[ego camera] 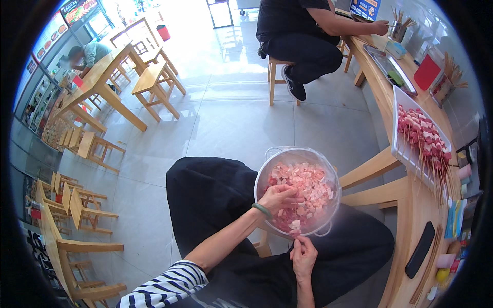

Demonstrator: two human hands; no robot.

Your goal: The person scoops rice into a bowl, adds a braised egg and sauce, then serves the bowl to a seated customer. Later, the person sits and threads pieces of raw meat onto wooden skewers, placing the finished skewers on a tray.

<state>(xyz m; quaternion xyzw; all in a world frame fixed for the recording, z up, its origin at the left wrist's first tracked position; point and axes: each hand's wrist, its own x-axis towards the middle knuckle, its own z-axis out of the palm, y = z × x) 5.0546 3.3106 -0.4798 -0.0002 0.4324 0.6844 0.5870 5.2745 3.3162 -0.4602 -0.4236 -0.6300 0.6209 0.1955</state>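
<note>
A metal pot (259, 192) with wire handles stands between the person's knees, filled with diced pink and white raw meat (308, 181). My left hand (283, 198), with a green bangle at the wrist, is over the meat, its fingers bent together around the upper part of a thin skewer. At the pot's near rim, my right hand (303, 252) pinches the lower end, just below a few meat pieces (295, 227) threaded on that skewer. Whether the left fingers also hold a piece of meat cannot be made out.
On the wooden counter (414, 208) at right are a white tray (412, 167) of threaded skewers, a black phone (420, 250), bare skewers (427, 265) and a metal tray (389, 69). Another person (300, 38) sits farther along it. Wooden stools (154, 79) and tables stand left.
</note>
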